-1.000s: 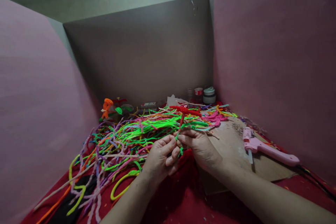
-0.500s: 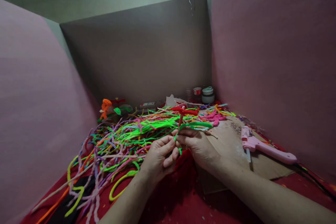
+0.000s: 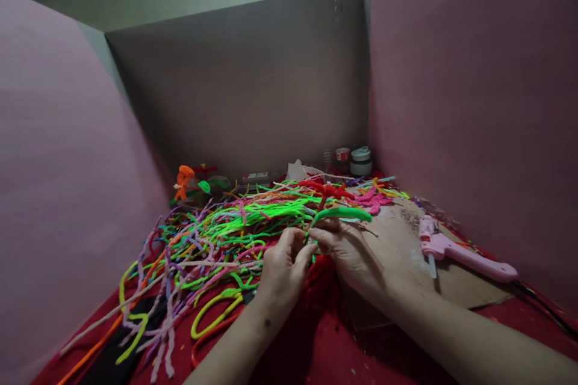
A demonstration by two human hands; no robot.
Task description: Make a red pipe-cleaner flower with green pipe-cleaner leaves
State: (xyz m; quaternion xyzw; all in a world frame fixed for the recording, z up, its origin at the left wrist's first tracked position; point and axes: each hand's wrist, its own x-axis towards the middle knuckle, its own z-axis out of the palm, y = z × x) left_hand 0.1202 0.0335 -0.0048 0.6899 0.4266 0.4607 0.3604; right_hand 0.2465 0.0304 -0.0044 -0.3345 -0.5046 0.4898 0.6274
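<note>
Between my two hands is a pipe-cleaner flower with a red head [image 3: 325, 190] and a green stem wrapped in pipe cleaner. A long green leaf [image 3: 345, 214] sticks out from it to the right, above my right hand. My left hand [image 3: 288, 258] is closed, thumb and fingertips pinching the stem from the left. My right hand [image 3: 345, 246] pinches the same stem just below the leaf, fingers closed. The fingertips partly hide the lower stem. Scissors with yellow and orange handles [image 3: 215, 313] lie left of my left forearm.
A heap of loose pipe cleaners [image 3: 253, 219] spreads across the left and middle. On the right, a pink glue gun [image 3: 469, 257] rests on a cardboard sheet [image 3: 401, 246]. An orange flower [image 3: 184, 180] stands at the back left; a lidded jar [image 3: 360, 161] is at the back.
My left hand has turned over, its back now facing me, while still at the stem. The leaf sits slightly lower and further right. More of the scissors shows as the view shifts.
</note>
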